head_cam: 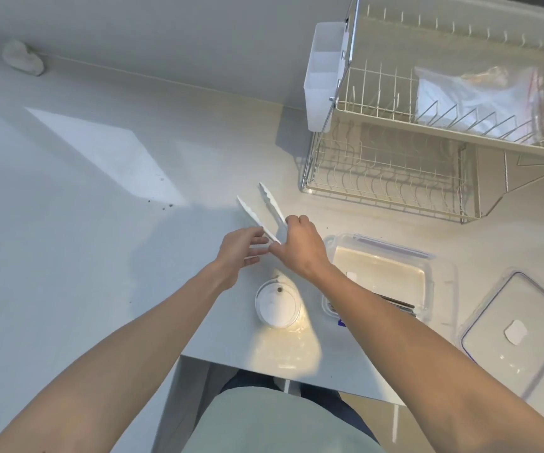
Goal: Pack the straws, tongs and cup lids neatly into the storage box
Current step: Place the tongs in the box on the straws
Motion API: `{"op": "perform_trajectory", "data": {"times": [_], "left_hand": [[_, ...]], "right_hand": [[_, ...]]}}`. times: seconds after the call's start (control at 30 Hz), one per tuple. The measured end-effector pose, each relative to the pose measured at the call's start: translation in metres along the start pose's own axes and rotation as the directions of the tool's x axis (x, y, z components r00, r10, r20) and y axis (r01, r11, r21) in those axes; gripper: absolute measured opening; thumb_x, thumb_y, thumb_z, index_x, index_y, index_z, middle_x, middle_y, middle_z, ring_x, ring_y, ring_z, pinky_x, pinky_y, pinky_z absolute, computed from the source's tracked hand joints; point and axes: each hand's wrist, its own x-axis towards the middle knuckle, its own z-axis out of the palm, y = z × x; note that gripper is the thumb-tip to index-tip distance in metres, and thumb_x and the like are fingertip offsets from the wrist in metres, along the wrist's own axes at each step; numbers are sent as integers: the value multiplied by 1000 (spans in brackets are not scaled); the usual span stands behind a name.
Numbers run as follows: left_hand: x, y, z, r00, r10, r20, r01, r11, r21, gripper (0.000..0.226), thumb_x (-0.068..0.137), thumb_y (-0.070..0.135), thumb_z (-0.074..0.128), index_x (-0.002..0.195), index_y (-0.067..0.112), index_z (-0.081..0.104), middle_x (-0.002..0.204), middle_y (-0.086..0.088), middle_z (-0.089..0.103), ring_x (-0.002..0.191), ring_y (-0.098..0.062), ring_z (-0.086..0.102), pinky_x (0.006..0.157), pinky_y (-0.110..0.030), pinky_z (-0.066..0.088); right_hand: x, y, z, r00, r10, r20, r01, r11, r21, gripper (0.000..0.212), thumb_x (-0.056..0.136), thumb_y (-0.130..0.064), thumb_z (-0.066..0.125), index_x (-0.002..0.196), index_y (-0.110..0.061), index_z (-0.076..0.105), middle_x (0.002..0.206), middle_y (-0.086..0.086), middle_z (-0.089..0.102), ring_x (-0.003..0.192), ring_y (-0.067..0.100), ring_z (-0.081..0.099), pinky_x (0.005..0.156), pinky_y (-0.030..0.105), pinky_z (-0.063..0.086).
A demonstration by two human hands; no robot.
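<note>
White plastic tongs (265,206) lie spread open on the white counter, their tips pointing to the far left. My right hand (296,245) grips the tongs near their hinge end, fingers curled round one arm. My left hand (241,248) pinches something thin and white beside the hinge; what it is I cannot tell. A stack of white cup lids (277,305) sits nearer to me, below both hands. The clear storage box (427,273) stands to the right, with dark straws (398,304) lying along its near side. Its lid (519,331) lies further right.
A two-tier wire dish rack (395,165) stands at the back right, with a plastic bag on its upper tier and a white cutlery holder (324,76) hung on its left side. A crumpled white cloth (22,57) lies at the far left. The counter edge runs just below the lids.
</note>
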Motion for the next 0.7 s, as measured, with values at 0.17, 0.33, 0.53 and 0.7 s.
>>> {"op": "perform_trajectory", "data": {"times": [0.17, 0.33, 0.53, 0.7], "left_hand": [[-5, 9, 1, 933, 195, -302, -233, 968, -96, 54, 90, 15, 65, 139, 20, 43, 124, -10, 66, 96, -18, 70, 94, -35, 56], [-17, 27, 12, 886, 445, -135, -431, 894, 121, 98, 82, 4, 71, 159, 35, 19, 129, 2, 54, 100, -10, 66, 70, -12, 51], [-38, 39, 57, 714, 624, 317, -677, 500, 541, 99, 77, 6, 82, 160, 20, 30, 156, -4, 31, 138, -22, 43, 112, -32, 45], [-51, 31, 98, 617, 609, 499, -749, 260, 609, 74, 76, 23, 86, 142, 14, 53, 137, -2, 58, 122, -24, 57, 102, -43, 49]], "right_hand": [[-17, 8, -30, 981, -188, -40, 186, 982, -37, 55, 82, -36, 66, 130, -11, 56, 117, 7, 54, 111, 26, 50, 83, 37, 48], [-45, 46, -66, 952, -291, -95, 289, 957, -31, 56, 85, -33, 68, 136, -14, 57, 117, 0, 57, 108, 18, 51, 87, 35, 48], [-83, 108, -108, 934, -321, -157, 314, 947, -67, 53, 84, -31, 63, 135, -17, 59, 116, -4, 57, 105, 14, 49, 86, 30, 47], [-120, 162, -115, 939, -297, -171, 261, 943, -207, 56, 84, -21, 69, 139, -17, 57, 123, 0, 60, 112, 19, 52, 86, 33, 52]]}}
